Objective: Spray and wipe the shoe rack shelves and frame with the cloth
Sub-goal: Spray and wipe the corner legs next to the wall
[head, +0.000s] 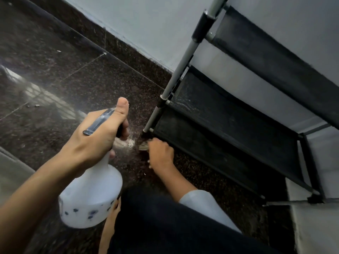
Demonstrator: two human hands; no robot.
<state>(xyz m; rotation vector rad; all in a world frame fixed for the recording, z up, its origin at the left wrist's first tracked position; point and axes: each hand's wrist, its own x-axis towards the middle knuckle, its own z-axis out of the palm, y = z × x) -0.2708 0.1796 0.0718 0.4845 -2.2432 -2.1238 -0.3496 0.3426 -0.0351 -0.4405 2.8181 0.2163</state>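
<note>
- Head view: your left hand (pixel 95 136) is clamped round a white plastic bottle (pixel 91 195) with blue specks.
- Your right hand (pixel 161 154) presses a blurred cloth (pixel 144 146) at the rack's (pixel 238 129) bottom corner.
- Black fabric shelves, grey metal tubes.
- Speckled dark stone floor (pixel 73 79), pale wall (pixel 146 24).

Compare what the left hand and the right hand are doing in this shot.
The left hand is raised, gripping a white spray bottle by its head; the right hand is low, at the corner of the rack's lowest shelf. The left hand holds a rigid bottle; the right hand holds a small cloth, mostly hidden. The left hand looks sharp, the right blurred. Both are closed on something, near the rack's lower left corner.
</note>
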